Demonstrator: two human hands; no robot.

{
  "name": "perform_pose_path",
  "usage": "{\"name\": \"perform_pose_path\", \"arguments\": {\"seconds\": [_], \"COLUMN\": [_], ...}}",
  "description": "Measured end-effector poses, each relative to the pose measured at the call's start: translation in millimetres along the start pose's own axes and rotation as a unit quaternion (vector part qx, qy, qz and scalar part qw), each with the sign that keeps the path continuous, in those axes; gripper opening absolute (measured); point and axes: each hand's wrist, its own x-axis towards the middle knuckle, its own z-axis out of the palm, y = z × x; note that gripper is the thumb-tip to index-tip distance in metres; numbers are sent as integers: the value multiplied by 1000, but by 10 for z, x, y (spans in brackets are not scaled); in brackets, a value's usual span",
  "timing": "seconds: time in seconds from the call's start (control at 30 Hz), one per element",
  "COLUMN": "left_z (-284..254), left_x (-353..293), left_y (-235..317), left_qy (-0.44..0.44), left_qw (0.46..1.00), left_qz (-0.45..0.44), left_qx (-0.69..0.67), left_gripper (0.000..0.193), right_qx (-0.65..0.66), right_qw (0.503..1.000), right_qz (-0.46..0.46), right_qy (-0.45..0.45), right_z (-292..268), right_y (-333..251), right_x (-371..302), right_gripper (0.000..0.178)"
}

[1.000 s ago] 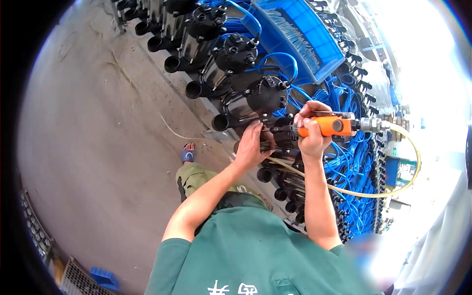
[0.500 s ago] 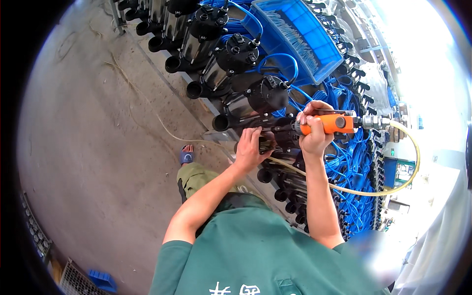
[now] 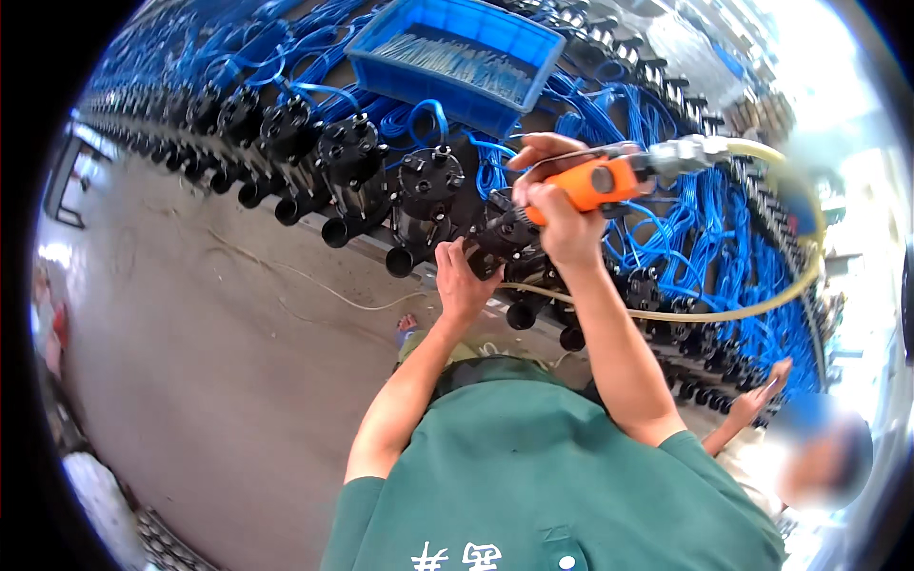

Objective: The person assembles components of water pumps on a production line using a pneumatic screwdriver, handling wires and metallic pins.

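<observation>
My right hand point(image 3: 566, 226) grips an orange air-powered driver point(image 3: 592, 183), its fingers wrapped round the body and a lever along the top. The driver's dark nose end points down and left at the top of a black cylindrical pump-like unit point(image 3: 493, 246); whether it touches a fastener cannot be seen. My left hand point(image 3: 463, 284) holds the lower part of this same unit, fingers on one side and thumb on the other. Just left of it stands a matching black unit point(image 3: 428, 195) with a round open port near its base.
Similar units line the bench edge on both sides. A blue crate point(image 3: 428, 92) of thin pale pieces sits behind them among coiled blue cables point(image 3: 681, 224). A yellowish air hose point(image 3: 705, 317) loops under my right forearm. Another person's hand point(image 3: 762, 392) is at lower right.
The view has turned, so the row of units and the crate lie more level across it. Both hands keep their holds, on the driver and on the black unit.
</observation>
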Motion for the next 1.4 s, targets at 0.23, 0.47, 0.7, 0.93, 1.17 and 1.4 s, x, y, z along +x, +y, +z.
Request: {"name": "perform_pose_path", "arguments": {"seconds": [0.23,0.47,0.7,0.93,1.17,1.4], "left_z": [-12,-155,115,373,313,368], "left_x": [77,270,813,834,798,760], "left_y": [156,113,-283,-493,-519,-640], "left_qy": [-1,-195,-290,-177,-188,-202], "left_qw": [999,935,895,928,903,905], "left_qz": [4,-96,3,131,32,27], "left_qx": [42,-280,-339,-302,-385,-374], "left_gripper": [68,91,102,110,110,110], "right_qx": [-48,-118,-146,-105,-161,-92], "right_qw": [990,981,978,972,975,989], "right_qz": [-42,-71,4,41,40,23], "right_qy": [128,140,150,204,150,115], "right_z": [-552,-708,-705,-762,-642,-414], "right_y": [-130,190,350,447,372,520], "right_x": [-39,130,162,-37,68,483], "right_gripper": [30,21,22,26,40,36]}}
